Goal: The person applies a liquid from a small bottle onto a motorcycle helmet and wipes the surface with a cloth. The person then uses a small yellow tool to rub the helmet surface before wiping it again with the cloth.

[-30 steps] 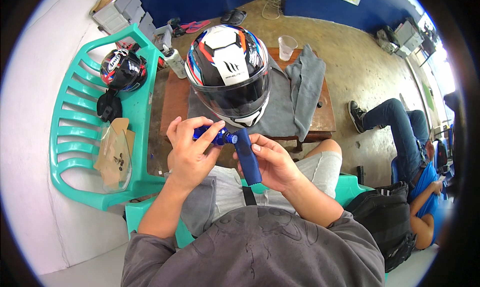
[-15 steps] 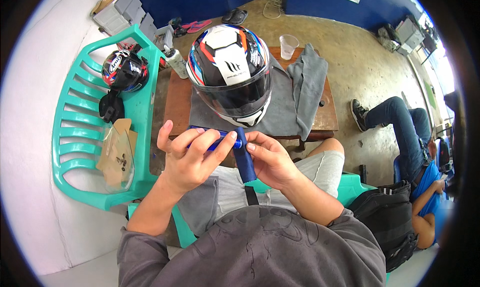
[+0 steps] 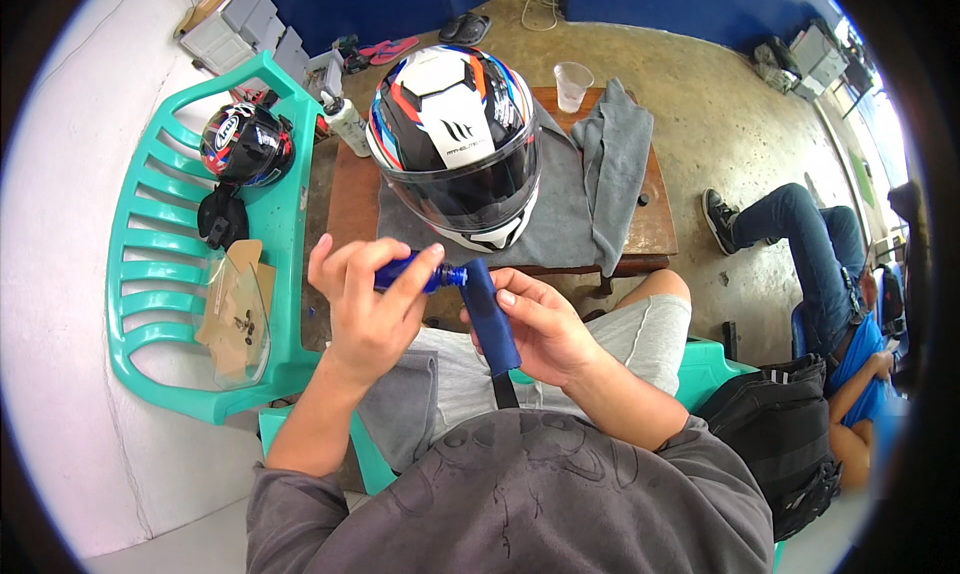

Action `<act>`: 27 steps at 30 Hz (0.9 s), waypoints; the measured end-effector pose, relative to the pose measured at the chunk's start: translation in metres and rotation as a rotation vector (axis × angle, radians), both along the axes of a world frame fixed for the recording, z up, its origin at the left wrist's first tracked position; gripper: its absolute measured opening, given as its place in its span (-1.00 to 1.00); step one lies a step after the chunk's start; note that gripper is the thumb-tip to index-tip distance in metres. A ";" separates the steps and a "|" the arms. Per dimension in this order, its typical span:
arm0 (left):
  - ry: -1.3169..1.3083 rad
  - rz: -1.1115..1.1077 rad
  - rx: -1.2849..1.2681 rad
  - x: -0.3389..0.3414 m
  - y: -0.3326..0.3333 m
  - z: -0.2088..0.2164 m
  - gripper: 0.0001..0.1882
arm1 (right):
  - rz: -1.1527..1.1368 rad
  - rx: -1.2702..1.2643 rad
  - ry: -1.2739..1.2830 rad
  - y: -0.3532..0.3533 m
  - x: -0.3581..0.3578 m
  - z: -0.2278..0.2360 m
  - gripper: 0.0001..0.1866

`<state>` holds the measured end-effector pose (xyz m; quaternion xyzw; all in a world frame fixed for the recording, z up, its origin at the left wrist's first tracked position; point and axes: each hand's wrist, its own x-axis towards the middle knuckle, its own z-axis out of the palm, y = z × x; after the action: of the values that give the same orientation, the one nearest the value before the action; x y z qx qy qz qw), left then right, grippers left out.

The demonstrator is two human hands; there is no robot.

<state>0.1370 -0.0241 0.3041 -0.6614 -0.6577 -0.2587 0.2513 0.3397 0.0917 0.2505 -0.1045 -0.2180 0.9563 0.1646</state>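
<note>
In the head view, the left hand [image 3: 365, 309] is clamped on a small, glossy, deep-blue bottle with a ribbed neck [image 3: 432, 282], its fingers bent over the top of the body. The right hand [image 3: 548, 324] pinches a flat, narrow, dark-blue strip of cloth-like material [image 3: 490, 319], the thumb on its right edge and the other fingers partly hidden behind it.

The key relation lies between the two grips: the bottle's long axis runs crosswise, neck toward the right hand, ending at the strip's far end. Whether neck and strip touch, I cannot tell. The strip's long axis runs from there back toward the body, slanting slightly right, so the two lie roughly square to each other. The left hand is nearer the bottle's body, the right hand nearer the strip.

Beyond both grips stands a white, black, red and blue full-face helmet with a dark visor [image 3: 465, 139], on a grey cloth [image 3: 560, 224] over a brown wooden table [image 3: 655, 224].
</note>
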 end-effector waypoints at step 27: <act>-1.041 0.602 0.098 -0.221 0.071 -0.227 -0.31 | -0.243 0.076 -0.171 0.013 0.047 -0.043 -0.69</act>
<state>-0.0842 0.0465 0.0770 -0.2204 -0.8400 -0.4958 -0.0114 0.3863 0.1048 0.2078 -0.2049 -0.2531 0.9080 0.2637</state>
